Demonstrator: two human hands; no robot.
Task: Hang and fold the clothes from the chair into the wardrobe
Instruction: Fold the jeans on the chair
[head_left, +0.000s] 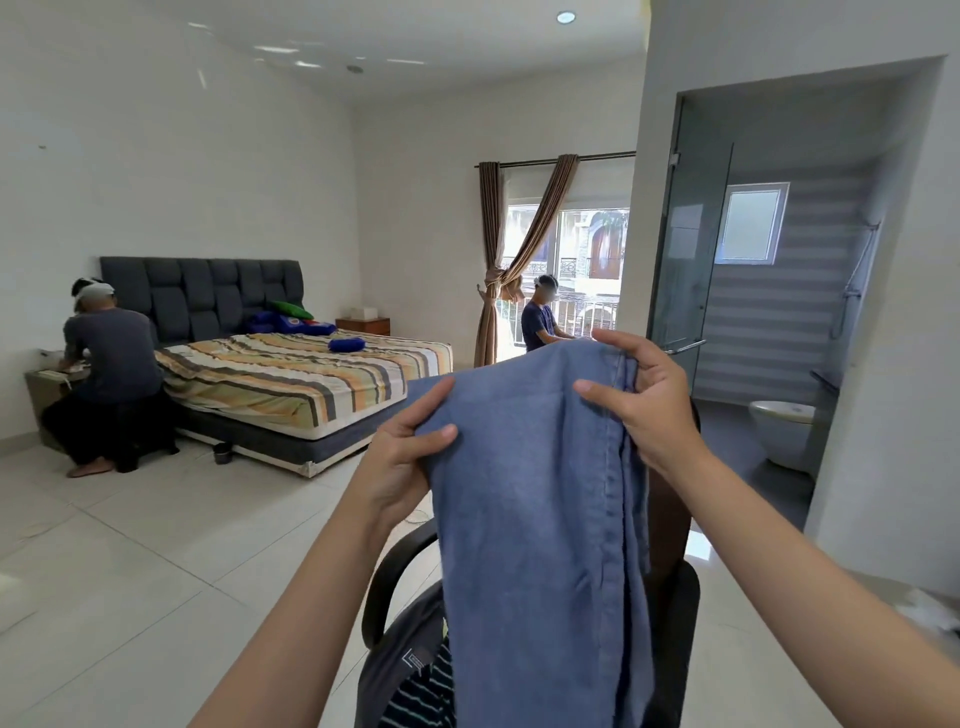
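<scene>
A blue garment (535, 499) hangs in front of me, held up by both hands at its top edge. My left hand (402, 462) pinches the left corner with thumb on the front. My right hand (641, 400) grips the right side along a seam. Below it stands a black office chair (395, 577) with more clothes on the seat: a dark grey piece (400, 654) and a striped one (423, 696). The garment hides most of the chair's seat. No wardrobe is in view.
A bed (291, 384) with a striped sheet stands at the left, a person crouching beside it (109, 374). Another person (540, 322) sits by the curtained window. A glass door (685, 280) opens onto a bathroom with a toilet (784, 431) at the right. White tiled floor (156, 551) lies between.
</scene>
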